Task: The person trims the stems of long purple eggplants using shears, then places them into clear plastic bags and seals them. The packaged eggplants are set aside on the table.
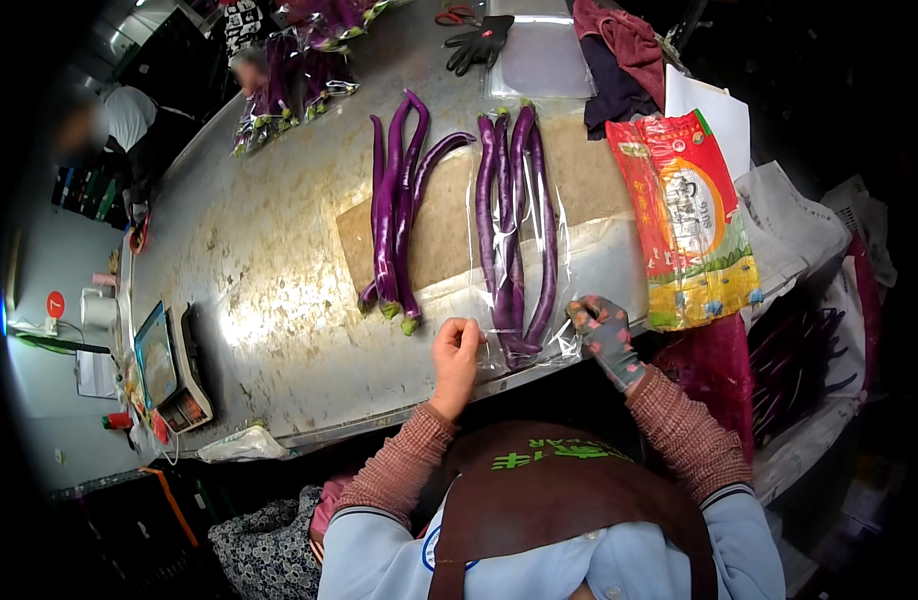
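Observation:
Several long purple eggplants [485, 202] lie inside a clear plastic bag [529, 255], stems pointing away from me. My bare left hand [456, 364] pinches the bag's near left corner between thumb and fingers. At the near right corner, my right hand [607, 339], in a grey floral glove, grips the film. The curved eggplant tips lie between my hands, close to the table's front edge. Left of the bag rests a loose group of eggplants [386, 225], their stems towards me. Flattened brown cardboard [444, 232] lies beneath both groups.
Bagged eggplants [279, 90], a black glove [480, 45], red-handled scissors [455, 15], clear bags [541, 60] and cloths [628, 45] occupy the metal table's [271, 217] far side. A printed sack [688, 217] lies right; a scale [174, 367] stands left. Another person [129, 120] is at far left.

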